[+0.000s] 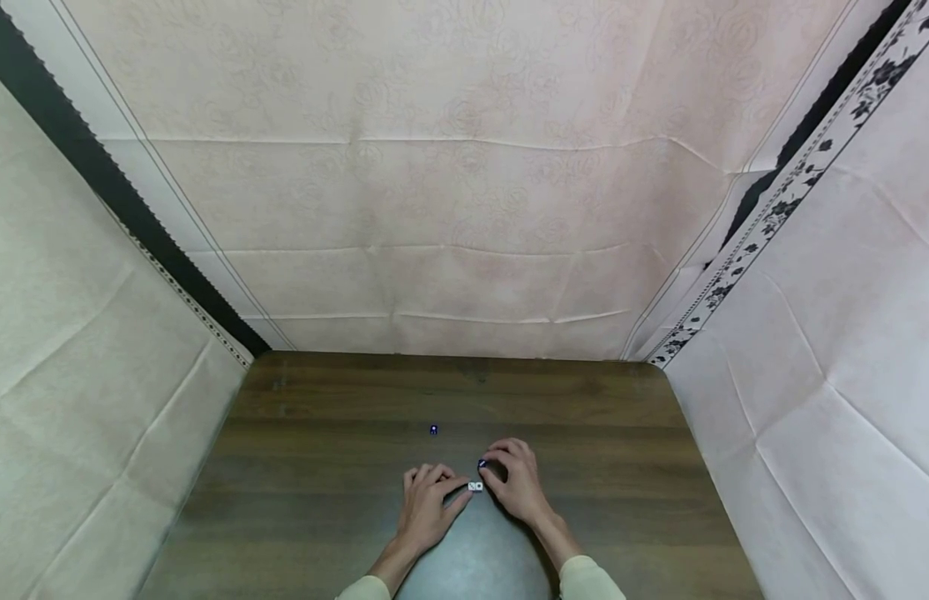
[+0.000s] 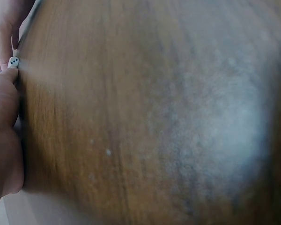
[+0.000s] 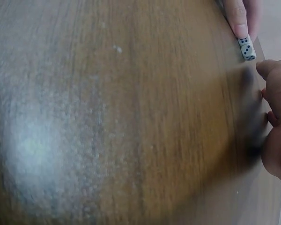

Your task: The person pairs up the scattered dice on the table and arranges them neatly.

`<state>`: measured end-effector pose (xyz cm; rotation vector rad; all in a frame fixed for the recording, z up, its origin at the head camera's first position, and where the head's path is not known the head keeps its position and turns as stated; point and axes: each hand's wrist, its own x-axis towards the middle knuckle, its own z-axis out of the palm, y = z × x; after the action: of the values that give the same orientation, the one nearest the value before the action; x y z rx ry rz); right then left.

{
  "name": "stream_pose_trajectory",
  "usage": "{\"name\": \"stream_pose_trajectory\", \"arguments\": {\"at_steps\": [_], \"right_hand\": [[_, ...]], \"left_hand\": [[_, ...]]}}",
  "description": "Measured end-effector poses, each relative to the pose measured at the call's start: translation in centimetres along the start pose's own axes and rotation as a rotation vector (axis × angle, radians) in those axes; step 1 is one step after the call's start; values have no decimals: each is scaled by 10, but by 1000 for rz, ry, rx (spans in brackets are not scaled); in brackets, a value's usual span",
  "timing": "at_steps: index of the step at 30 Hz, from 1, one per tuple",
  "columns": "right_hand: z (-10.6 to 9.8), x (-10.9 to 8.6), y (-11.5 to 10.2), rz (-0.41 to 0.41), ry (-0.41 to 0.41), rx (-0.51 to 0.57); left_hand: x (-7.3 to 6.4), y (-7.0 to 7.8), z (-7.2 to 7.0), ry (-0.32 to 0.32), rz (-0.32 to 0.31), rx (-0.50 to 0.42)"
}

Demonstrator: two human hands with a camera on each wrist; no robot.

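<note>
Two white dice (image 1: 475,486) sit side by side on the wooden table, their dark pips showing in the right wrist view. My left hand (image 1: 425,510) pinches the left one of the pair between thumb and index finger. Just to the right, my right hand (image 1: 518,483) holds a small dark blue die (image 1: 482,463) between thumb and index finger, slightly beyond the white pair. The left wrist view catches one white die (image 2: 13,62) at the fingertips. In the right wrist view, the right fingers hide the blue die.
Another dark blue die (image 1: 433,429) lies farther back on the wooden table (image 1: 322,467), beyond the left hand. Pale cloth (image 1: 449,208) hangs behind the table's far edge, with more cloth along both sides.
</note>
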<state>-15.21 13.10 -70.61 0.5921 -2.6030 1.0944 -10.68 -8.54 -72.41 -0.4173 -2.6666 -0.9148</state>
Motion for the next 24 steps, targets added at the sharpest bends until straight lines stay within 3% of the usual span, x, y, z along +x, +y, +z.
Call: {"name": "stream_pose_trajectory", "arguments": {"at_steps": [14, 24], "right_hand": [[3, -1, 3, -11, -11, 7], [5, -1, 5, -10, -16, -28]], "left_hand": [[0, -3, 3, 2, 17, -2], [-1, -6, 5, 73, 72, 17]]}}
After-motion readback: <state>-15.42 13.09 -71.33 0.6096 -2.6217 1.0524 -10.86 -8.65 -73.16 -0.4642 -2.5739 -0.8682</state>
